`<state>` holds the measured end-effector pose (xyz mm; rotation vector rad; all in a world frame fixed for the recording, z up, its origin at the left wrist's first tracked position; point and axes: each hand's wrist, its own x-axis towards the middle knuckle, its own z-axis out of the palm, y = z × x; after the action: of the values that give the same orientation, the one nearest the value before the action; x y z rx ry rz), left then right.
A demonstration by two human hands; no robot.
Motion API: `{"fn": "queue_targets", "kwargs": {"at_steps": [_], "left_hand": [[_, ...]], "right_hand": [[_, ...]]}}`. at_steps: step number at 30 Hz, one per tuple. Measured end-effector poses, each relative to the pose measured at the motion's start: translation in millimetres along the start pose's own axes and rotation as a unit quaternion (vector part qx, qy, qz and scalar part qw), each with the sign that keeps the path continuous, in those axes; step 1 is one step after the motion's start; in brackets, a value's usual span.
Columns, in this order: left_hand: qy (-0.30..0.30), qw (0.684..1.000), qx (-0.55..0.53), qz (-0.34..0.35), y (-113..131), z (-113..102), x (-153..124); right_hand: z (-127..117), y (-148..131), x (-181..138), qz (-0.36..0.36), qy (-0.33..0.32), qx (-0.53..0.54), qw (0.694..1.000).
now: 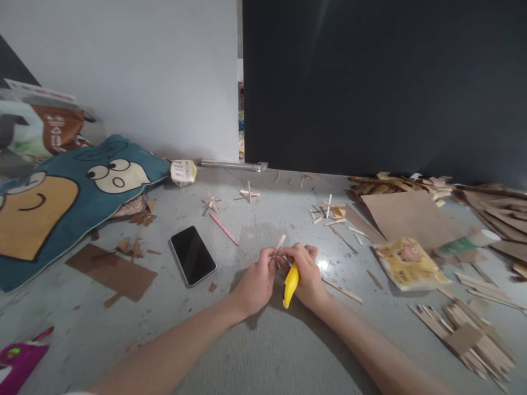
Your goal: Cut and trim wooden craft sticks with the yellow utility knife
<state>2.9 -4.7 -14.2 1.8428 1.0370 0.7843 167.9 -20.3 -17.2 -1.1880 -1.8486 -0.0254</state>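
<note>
In the middle of the grey table, my left hand (260, 280) is closed, pinching a small wooden craft stick (280, 242) that points up and away from me. My right hand (307, 271) wraps round a yellow tool (291, 285) that looks like a utility knife, its handle end slanting down toward me. The fingertips of both hands meet at the lower part of the stick, and the blade end is hidden by my fingers. A loose craft stick (342, 289) lies just right of my right hand. A black phone (192, 255) lies to the left.
Small star-shaped stick pieces (250, 192) and a pink striped straw (224, 229) lie ahead. On the right are a yellow packet (407, 263), a glue bottle (469, 243), cardboard (411, 216) and a bundle of sticks (465, 337). A blue cushion (94, 192) and cardboard scraps (111, 270) occupy the left.
</note>
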Motion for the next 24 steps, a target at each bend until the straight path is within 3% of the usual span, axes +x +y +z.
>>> {"fn": "queue_targets", "kwargs": {"at_steps": [14, 16, 21, 24], "left_hand": [[-0.017, 0.999, -0.051, 0.001, -1, -1, -2], [0.002, 0.997, -0.071, -0.005, -3, 0, 0], [0.123, 0.977, -0.164, -0.063, -6, 2, 12], [0.139, 0.96, -0.229, -0.086, -5, 1, 15]], "right_hand": [[-2, -2, 6, 0.013, -0.052, 0.038, 0.998], [-2, -3, 7, 0.001, -0.061, 0.042, 0.997], [-2, -6, 5, -0.012, -0.059, 0.022, 0.998], [-2, -4, 4, -0.005, -0.026, 0.025, 0.999]]}}
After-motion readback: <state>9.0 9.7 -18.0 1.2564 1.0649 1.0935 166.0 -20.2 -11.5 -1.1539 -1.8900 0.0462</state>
